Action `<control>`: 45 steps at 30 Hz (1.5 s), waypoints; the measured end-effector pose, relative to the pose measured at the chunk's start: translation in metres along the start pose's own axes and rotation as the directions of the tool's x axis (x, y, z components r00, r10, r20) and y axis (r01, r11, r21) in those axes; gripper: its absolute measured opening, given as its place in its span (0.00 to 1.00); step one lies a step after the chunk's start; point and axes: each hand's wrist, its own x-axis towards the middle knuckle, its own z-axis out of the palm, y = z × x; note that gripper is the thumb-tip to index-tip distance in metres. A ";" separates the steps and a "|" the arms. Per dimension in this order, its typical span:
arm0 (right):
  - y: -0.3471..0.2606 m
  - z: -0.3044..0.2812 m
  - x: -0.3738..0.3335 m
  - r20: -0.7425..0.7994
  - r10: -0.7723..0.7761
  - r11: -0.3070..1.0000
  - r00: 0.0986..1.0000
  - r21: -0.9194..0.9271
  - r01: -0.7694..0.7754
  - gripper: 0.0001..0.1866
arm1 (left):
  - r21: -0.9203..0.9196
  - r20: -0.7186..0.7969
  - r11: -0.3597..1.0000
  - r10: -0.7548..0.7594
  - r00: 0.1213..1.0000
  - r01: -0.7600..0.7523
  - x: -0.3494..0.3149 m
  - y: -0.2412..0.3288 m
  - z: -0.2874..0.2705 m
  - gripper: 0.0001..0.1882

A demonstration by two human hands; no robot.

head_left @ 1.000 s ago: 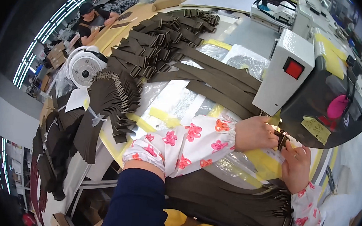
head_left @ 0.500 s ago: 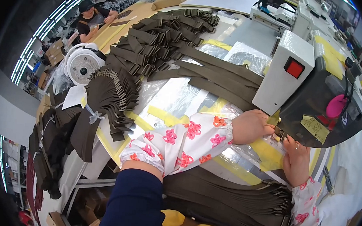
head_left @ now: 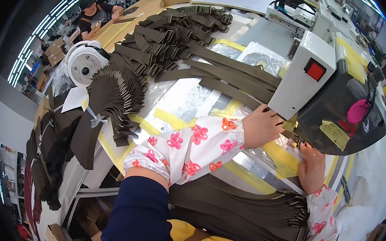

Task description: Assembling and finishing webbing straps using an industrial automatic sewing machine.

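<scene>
Starting at nine o'clock, a fanned bundle of dark olive-brown webbing straps (head_left: 120,97) sags over the edge of the pale bench (head_left: 176,102); one careless knock could send it sliding. Across to three o'clock: the left grip (head_left: 262,128), fingers slightly parted, sits right by the lower corner of a white metal box-shaped machine head (head_left: 299,79). Too close for comfort, I'd say; a lapse of attention could get a fingertip caught. What that grip holds, if anything, I can't tell. Below it, yellow tape (head_left: 282,160) covers the work surface, and a lifted edge could snag the webbing. Between three and four o'clock, the right grip (head_left: 313,164) has its fingertips against the piece; pinching or merely steadying, I can't tell. Uneven pressure from the two sides might skew it.

And the piece itself, at three o'clock between the grips: a dark olive-brown strap end with a small metal fitting (head_left: 297,138), partly hidden by fingers and machine, the metal catching a dull brassy glint, the webbing matt and flat.
</scene>
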 end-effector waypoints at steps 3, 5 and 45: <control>-0.006 0.006 -0.002 0.004 0.011 0.998 1.000 0.055 -0.011 0.21 | 0.062 0.019 0.997 0.045 0.999 -0.047 -0.007 -0.005 -0.009 0.09; -0.006 0.014 0.010 -0.050 -0.078 0.981 0.996 0.172 0.085 0.20 | 0.118 0.007 0.992 0.046 0.999 -0.047 -0.017 -0.013 -0.011 0.08; -0.031 -0.032 -0.005 0.540 -0.186 0.782 0.821 0.587 -0.209 0.13 | 0.115 -0.086 0.991 0.080 0.993 -0.070 -0.038 -0.067 -0.053 0.13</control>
